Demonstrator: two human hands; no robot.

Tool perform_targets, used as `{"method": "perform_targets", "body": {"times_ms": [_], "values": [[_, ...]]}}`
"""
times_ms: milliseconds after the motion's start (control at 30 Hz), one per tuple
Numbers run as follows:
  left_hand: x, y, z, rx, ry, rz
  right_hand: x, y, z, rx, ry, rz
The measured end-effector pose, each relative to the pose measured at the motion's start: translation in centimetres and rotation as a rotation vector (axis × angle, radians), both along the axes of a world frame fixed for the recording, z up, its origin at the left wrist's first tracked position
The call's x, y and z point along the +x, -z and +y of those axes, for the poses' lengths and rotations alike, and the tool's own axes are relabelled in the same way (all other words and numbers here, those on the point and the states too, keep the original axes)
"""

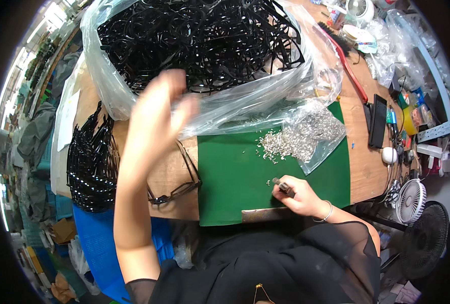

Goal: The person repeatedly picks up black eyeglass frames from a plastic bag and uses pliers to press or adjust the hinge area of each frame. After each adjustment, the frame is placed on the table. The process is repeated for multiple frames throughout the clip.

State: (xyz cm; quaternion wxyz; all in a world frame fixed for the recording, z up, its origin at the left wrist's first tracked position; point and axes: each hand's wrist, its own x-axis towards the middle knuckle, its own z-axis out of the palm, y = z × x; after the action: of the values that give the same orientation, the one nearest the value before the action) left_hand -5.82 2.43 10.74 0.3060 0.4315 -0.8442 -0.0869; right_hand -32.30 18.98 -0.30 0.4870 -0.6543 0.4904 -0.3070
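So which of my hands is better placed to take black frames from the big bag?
Likely your left hand, near the big bag and seemingly empty; your right hand holds a small tool over the green mat.

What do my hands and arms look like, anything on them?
Your left hand and right hand wear no gloves. A thin silvery bangle circles the right wrist. Your sleeves are sheer black, leaving the forearms bare. Blur hides the left hand's details.

The left hand (160, 106) is blurred, its grip unreadable. Beyond it, the black heap (220, 45) is cut off by the upper edge. The right hand (301, 196) partly hides a dark tool (284, 188); silvery bits (288, 145) beyond it are too small to identify.
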Motion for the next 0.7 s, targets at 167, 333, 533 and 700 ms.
{"method": "perform_targets", "body": {"times_ms": [167, 333, 533, 700], "values": [[-4.7, -1.3, -10.8, -0.237, -0.395, 0.086, 0.3, -0.2, 0.3, -0.116, -0.123, 0.144], [-4.9, -5.0, -7.4, 0.221, 0.127, 0.712, 0.4, 0.5, 1.4, -0.307, -0.171, 0.107], [-0.6, -6.8, -0.5, 0.637, 0.631, 1.407, 0.0, -1.4, 0.0, -0.225, -0.176, 0.260], [-0.8, -2.7, 10.0, 0.941, 0.303, 1.579, 1.1, -0.4, -1.6, -0.374, -0.056, 0.743]]}}
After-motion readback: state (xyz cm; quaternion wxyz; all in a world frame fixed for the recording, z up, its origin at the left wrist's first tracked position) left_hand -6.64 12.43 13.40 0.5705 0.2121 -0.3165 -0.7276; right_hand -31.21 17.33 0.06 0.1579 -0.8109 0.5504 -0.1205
